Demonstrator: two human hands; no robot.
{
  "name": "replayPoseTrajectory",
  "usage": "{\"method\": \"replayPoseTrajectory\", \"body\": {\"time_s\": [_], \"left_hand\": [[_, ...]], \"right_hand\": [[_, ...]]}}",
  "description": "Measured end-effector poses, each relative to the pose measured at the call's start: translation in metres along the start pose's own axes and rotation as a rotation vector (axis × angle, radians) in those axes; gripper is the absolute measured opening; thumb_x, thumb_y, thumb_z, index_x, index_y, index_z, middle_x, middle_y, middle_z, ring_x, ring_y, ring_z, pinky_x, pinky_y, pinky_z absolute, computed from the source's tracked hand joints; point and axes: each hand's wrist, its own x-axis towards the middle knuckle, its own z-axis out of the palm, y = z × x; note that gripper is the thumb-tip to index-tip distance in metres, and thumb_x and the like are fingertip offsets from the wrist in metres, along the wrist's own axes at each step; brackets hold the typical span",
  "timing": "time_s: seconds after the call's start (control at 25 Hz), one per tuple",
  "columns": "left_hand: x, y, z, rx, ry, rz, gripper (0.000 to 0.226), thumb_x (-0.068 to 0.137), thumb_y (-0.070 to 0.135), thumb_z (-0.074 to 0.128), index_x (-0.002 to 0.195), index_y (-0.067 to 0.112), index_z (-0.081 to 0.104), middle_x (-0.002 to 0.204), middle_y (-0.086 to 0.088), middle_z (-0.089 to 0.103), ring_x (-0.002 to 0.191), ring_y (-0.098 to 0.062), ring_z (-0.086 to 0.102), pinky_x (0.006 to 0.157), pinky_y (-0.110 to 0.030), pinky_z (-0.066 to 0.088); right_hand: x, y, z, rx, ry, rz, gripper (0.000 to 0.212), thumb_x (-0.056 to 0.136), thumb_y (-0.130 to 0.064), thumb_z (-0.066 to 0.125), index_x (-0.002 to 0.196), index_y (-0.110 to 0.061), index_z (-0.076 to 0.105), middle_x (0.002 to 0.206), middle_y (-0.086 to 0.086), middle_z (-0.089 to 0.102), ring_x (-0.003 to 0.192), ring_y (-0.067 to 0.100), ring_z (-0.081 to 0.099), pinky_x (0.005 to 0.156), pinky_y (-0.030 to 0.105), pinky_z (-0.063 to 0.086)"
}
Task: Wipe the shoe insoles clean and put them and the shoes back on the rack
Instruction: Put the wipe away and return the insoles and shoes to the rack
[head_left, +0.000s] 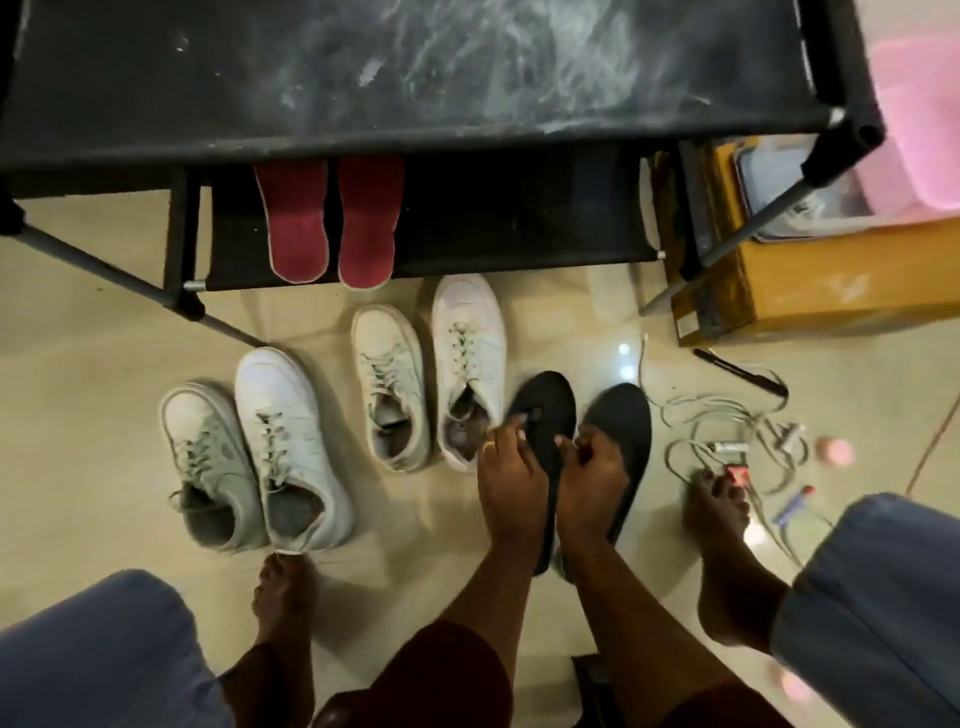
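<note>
Insole of flat black foam (548, 415): clamped at lower centre of the frame, above the cream tiled floor (104, 338), just right of the white lace-up sneakers (291, 441). Pinched near the toe end by the left grip (506, 483), fingers curled over its edge; closed round the middle by the right grip (587, 467). No wiping cloth plainly seen; something small and dark under the left fingertips, too blurred to name.

Judged to be the wiping step. Best done, probably, by bracing the foam flat with one grip and stroking heel to toe with the other, then turning over for the underside, without folding so thin a piece.

Just beside at right, partly under the right grip, a second black insole (623, 431); lying or held, could not be told.

Counted: two black insoles; two dark red insoles (296, 223) side by side on the lower shelf of the black fabric rack (467, 130), upper centre; four sneakers on the floor, in two pairs, none yet on the rack.
</note>
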Motion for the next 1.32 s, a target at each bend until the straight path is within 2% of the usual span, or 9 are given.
{"method": "replayPoseTrajectory", "body": {"time_s": [0.08, 0.2, 0.28, 0.36, 0.48, 0.72, 0.92, 1.08, 1.32], "left_hand": [[-0.028, -0.011, 0.022, 0.039, -0.071, -0.072, 0.037, 0.087, 0.024, 0.036, 0.098, 0.009, 0.068, 0.085, -0.009, 0.07, 0.075, -0.027, 0.067, 0.063, -0.027, 0.053], [-0.052, -0.026, 0.048, 0.127, -0.295, -0.38, 0.039, 0.092, 0.026, 0.047, 0.123, 0.003, 0.054, 0.117, -0.017, 0.06, 0.107, -0.033, 0.057, 0.089, -0.038, 0.046], [-0.053, -0.031, 0.055, 0.229, -0.402, -0.634, 0.059, 0.087, 0.028, 0.062, 0.137, 0.007, 0.038, 0.136, -0.015, 0.043, 0.123, -0.033, 0.042, 0.099, -0.04, 0.04], [-0.052, -0.031, 0.058, 0.221, -0.413, -0.738, 0.068, 0.084, 0.026, 0.068, 0.139, 0.008, 0.032, 0.138, -0.014, 0.04, 0.125, -0.033, 0.041, 0.099, -0.041, 0.04], [-0.049, -0.035, 0.062, 0.085, -0.363, -0.799, 0.044, 0.09, 0.009, 0.057, 0.131, 0.005, 0.042, 0.128, -0.014, 0.05, 0.118, -0.032, 0.05, 0.095, -0.038, 0.043], [-0.05, -0.025, 0.039, 0.151, -0.491, -0.646, 0.03, 0.094, 0.003, 0.041, 0.122, 0.001, 0.05, 0.123, -0.018, 0.053, 0.114, -0.032, 0.05, 0.092, -0.033, 0.04], [-0.05, 0.015, -0.005, -0.112, -0.402, -0.569, 0.025, 0.095, 0.002, 0.042, 0.115, 0.0, 0.057, 0.087, -0.004, 0.059, 0.084, -0.019, 0.054, 0.062, -0.009, 0.038], [0.005, 0.04, -0.018, -0.069, -0.228, -0.398, 0.032, 0.091, 0.001, 0.05, 0.122, 0.0, 0.057, 0.111, -0.022, 0.065, 0.104, -0.032, 0.059, 0.082, -0.029, 0.038], [0.135, 0.066, -0.024, -0.08, -0.141, -0.347, 0.03, 0.092, 0.009, 0.053, 0.122, 0.005, 0.057, 0.117, -0.015, 0.062, 0.111, -0.031, 0.056, 0.083, -0.026, 0.04]], "right_hand": [[0.001, 0.033, -0.001, -0.054, -0.023, 0.062, 0.028, 0.088, -0.018, 0.061, 0.111, -0.002, 0.06, 0.114, 0.018, 0.057, 0.106, 0.032, 0.055, 0.092, 0.035, 0.042], [0.005, 0.073, 0.0, -0.173, -0.077, 0.229, 0.046, 0.085, -0.021, 0.064, 0.126, -0.007, 0.049, 0.131, 0.019, 0.043, 0.121, 0.036, 0.042, 0.1, 0.044, 0.038], [0.007, 0.088, 0.001, -0.232, -0.113, 0.373, 0.062, 0.081, -0.023, 0.069, 0.132, -0.007, 0.039, 0.136, 0.02, 0.036, 0.123, 0.038, 0.035, 0.101, 0.047, 0.038], [0.008, 0.097, 0.004, -0.266, -0.128, 0.484, 0.074, 0.076, -0.027, 0.074, 0.132, -0.003, 0.033, 0.133, 0.021, 0.036, 0.12, 0.04, 0.036, 0.099, 0.048, 0.039], [0.013, 0.102, 0.01, -0.268, -0.148, 0.574, 0.078, 0.07, -0.032, 0.078, 0.126, -0.002, 0.033, 0.125, 0.02, 0.04, 0.114, 0.04, 0.042, 0.095, 0.05, 0.042], [0.008, 0.087, -0.003, -0.053, -0.086, 0.576, 0.076, 0.06, -0.023, 0.081, 0.121, -0.009, 0.037, 0.119, 0.011, 0.041, 0.112, 0.033, 0.045, 0.09, 0.047, 0.049], [-0.005, 0.028, -0.027, 0.084, 0.082, 0.497, 0.076, 0.064, -0.012, 0.08, 0.127, -0.011, 0.038, 0.123, 0.009, 0.042, 0.111, 0.031, 0.052, 0.09, 0.048, 0.049], [0.016, -0.014, -0.038, 0.149, -0.041, 0.135, 0.073, 0.067, -0.021, 0.076, 0.127, -0.011, 0.035, 0.121, 0.008, 0.037, 0.11, 0.029, 0.05, 0.092, 0.045, 0.05], [0.097, -0.103, -0.02, 0.023, -0.095, -0.015, 0.079, 0.066, -0.032, 0.074, 0.128, -0.008, 0.032, 0.123, 0.012, 0.036, 0.109, 0.031, 0.047, 0.092, 0.048, 0.047]]}}
